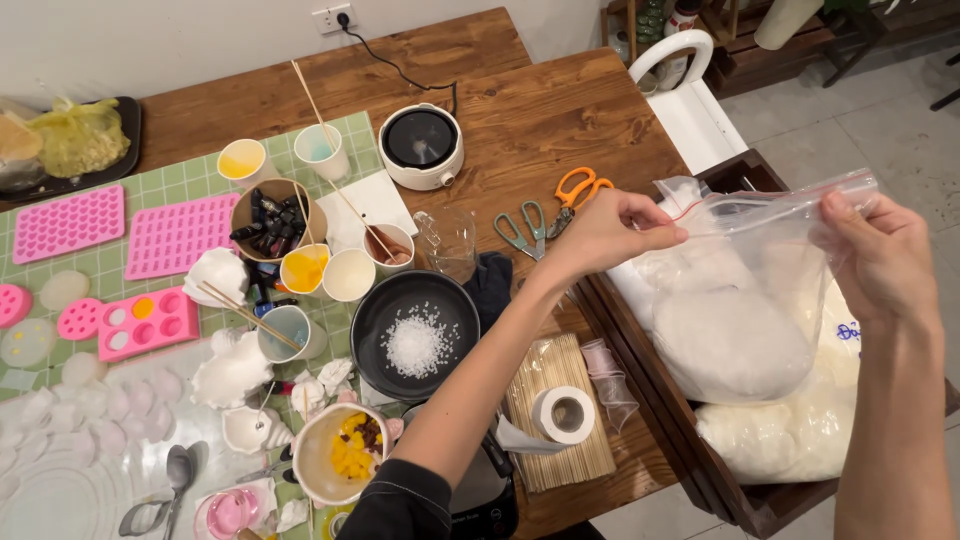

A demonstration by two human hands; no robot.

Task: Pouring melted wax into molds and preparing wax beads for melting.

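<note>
You are holding a clear plastic zip bag [745, 290], part-filled with white granules, up by its top edge at the right of the scene, over a dark wooden crate [655, 395]. Your left hand [605, 232] is pinching the left end of the bag's mouth; your right hand [875, 255] is gripping the right end. The hands are well apart, stretching the seal strip taut between them. A second white-filled bag [790, 430] is lying in the crate underneath.

Risk notes: the load is sagging low, so a slipping pinch at either corner could be tipping granules onto the crate or floor. Just left of the crate, a black round pan [415, 335] holding white granules and a roll of white tape [563, 413] on a bundle of wooden skewers [560, 370] are sitting near your left forearm; a swing that way could be knocking them.
</note>
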